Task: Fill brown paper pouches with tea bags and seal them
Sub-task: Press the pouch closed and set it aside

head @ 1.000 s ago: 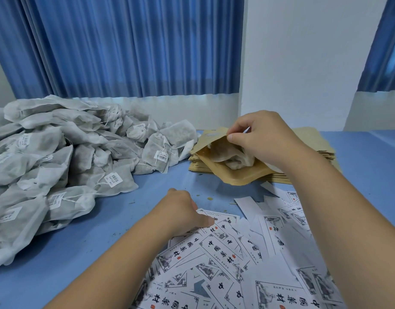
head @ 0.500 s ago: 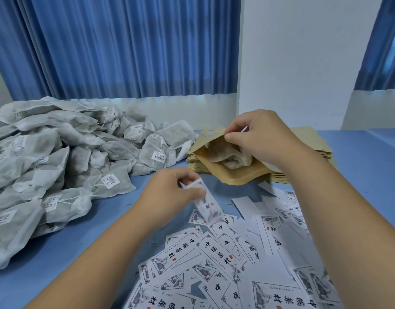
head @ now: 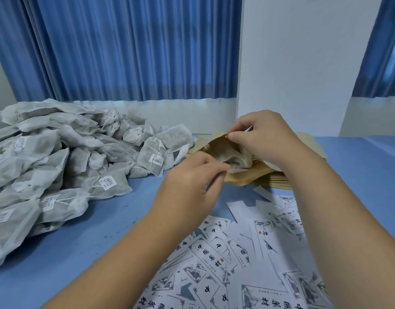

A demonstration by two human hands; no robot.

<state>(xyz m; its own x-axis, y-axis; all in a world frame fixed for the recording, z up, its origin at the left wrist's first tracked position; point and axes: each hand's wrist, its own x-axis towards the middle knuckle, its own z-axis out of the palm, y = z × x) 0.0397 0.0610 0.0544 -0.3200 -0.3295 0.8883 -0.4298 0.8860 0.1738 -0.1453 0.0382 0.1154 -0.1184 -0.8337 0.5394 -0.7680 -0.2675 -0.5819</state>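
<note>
An open brown paper pouch point(head: 244, 176) lies tilted on a stack of flat brown pouches point(head: 313, 147). A grey tea bag point(head: 235, 157) sits inside its mouth. My right hand point(head: 265, 138) pinches the pouch's upper edge and holds the mouth open. My left hand point(head: 192, 181) is at the lower lip of the mouth, fingers pinched together on a small printed paper label that is almost wholly hidden by them. The left hand is blurred.
A big heap of grey tea bags point(head: 58, 163) with barcode tags fills the left of the blue table point(head: 103, 230). Loose printed labels point(head: 236, 253) are scattered near me at the right. Blue curtains and a white wall stand behind.
My left hand picked a label off the scattered pile and lifted it up and right to the pouch's mouth. The right hand stayed on the pouch's edge.
</note>
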